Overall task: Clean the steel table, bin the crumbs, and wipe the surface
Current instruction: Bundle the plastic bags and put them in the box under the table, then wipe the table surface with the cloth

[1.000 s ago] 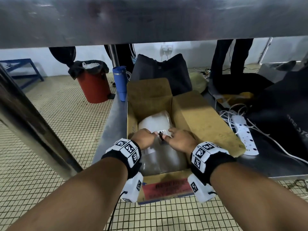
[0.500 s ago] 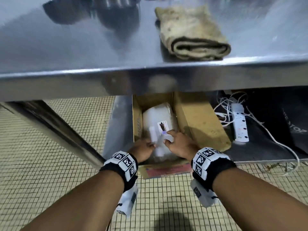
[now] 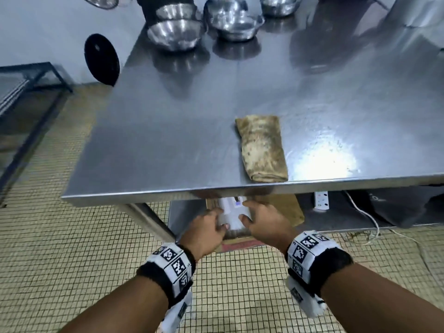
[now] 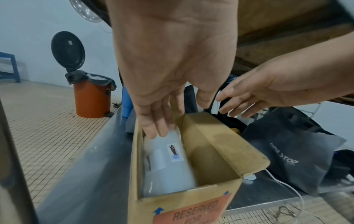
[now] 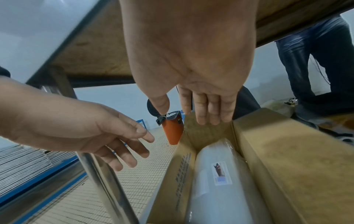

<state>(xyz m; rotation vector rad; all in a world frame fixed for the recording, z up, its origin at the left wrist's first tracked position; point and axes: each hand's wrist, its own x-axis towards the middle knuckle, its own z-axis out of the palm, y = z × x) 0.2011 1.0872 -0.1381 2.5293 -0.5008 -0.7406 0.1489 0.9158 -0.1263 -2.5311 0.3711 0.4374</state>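
Note:
A folded, stained cloth lies on the steel table near its front edge, with a few dark specks to its right. Below the edge, both hands hover over an open cardboard box on the lower shelf. Inside it lies a white plastic-wrapped roll. My left hand has straight fingers just over the roll's far end. My right hand is flat and holds nothing, its fingers above the box's back flap.
Steel bowls stand at the table's far end. An orange pedal bin with its black lid up stands on the tiled floor to the left. A power strip, a cable and a black bag share the lower shelf. A person's legs stand behind.
My head has risen from under the table to above its top. Both hands let go of the roll's wrap and lifted, fingers now straight.

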